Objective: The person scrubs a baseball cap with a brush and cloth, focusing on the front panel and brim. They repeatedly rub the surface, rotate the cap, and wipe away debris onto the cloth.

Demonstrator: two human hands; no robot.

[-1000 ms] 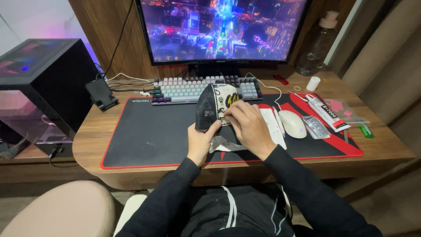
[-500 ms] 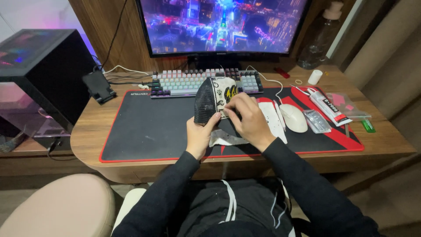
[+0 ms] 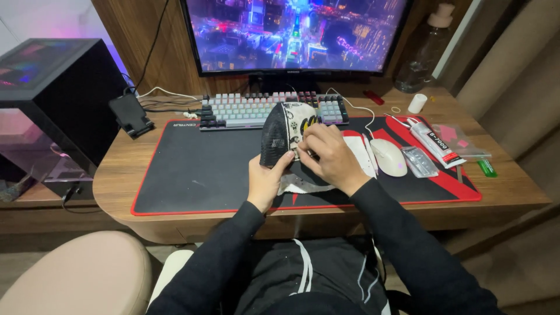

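Left edge: black glass-sided computer case (image 3: 55, 93) sitting on a lower shelf, pink-purple light glowing inside. Small black phone stand (image 3: 130, 115) resting on the wooden desk (image 3: 116, 175) just right of it, white cables trailing behind.

Large black desk mat with red border (image 3: 192, 169) covering most of the desk. Grey-and-white mechanical keyboard (image 3: 245, 109) lying along its far edge, under the wide monitor (image 3: 291, 32) that is showing a neon city scene.

Centre: left hand (image 3: 265, 182) curling closed, gripping the lower edge of a black mesh-backed cap with a cream printed front panel (image 3: 286, 137). Cap is being held upright above the mat, just in front of the keyboard. Right hand (image 3: 331, 156) half closed, fingers pinching at the cap's front panel; can't tell exactly what the fingertips are catching. Grey fabric piece (image 3: 297, 185) lying on the mat under both hands.

Right of the hands: flat white cut-out pieces (image 3: 360, 154) lying beside a white computer mouse (image 3: 389, 156). Then a small clear rectangular blister pack (image 3: 419, 161), a long white glue tube with red and black label (image 3: 434, 143) lying diagonally, and a clear plastic bag with pink bits (image 3: 458, 143). Green marker-like object (image 3: 486, 168) at the mat's corner. Small white cylinder (image 3: 417, 103) and clear plastic bottle with tan cap (image 3: 423, 52) standing at the back.
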